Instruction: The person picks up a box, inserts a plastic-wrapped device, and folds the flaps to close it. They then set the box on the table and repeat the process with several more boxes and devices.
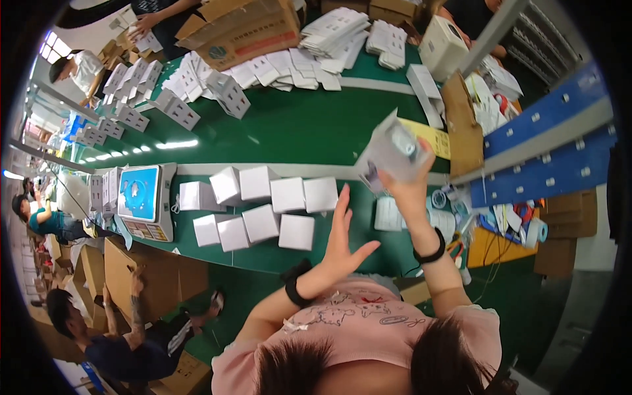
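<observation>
My right hand [411,181] is wrapped round a white box [376,155], lifted above the green table and tilted. A pale, bluish rounded thing shows in the box's opening; blur hides what it is. My left hand [342,240] is stretched out with fingers apart and holds nothing. It hovers just right of two rows of small white boxes [288,195], apart from them. Below the raised box stand white label rolls [390,214]. A yellow printed sheet [434,137] lies behind my right hand.
On the left sits a scale [141,194] with a blue top. Flat white cartons [336,36] and a large cardboard box [247,33] line the far side. A metal post and blue panel [553,108] bound the right. A person [118,329] handles cardboard at lower left.
</observation>
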Demonstrator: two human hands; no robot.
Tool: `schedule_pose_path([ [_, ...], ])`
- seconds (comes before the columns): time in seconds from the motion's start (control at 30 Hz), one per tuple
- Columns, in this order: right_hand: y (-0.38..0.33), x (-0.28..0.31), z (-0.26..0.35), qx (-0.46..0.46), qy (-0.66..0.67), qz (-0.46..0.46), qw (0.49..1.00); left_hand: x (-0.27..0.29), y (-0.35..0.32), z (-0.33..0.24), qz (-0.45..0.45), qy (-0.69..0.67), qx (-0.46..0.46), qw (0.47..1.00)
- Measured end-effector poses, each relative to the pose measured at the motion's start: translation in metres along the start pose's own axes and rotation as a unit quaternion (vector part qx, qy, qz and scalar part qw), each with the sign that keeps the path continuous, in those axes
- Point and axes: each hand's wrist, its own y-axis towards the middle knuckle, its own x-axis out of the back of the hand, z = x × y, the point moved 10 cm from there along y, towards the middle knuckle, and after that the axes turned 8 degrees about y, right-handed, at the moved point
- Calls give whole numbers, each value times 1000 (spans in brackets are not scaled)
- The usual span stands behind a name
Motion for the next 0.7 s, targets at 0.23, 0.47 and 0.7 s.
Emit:
schedule_pose_path([
  [0.23, -141, 31, -36, -106, -30, 173, 979, -41, -8, 55, -9, -44, 55, 998],
  [0.47, -159, 59, -128, -195, 134, 241, 941, -66, -61, 140, 339, -34, 223, 914],
  [0.7, -179, 35, -119, -166, 182, 203, 948, -38, -72, 165, 94, -42, 128, 986],
])
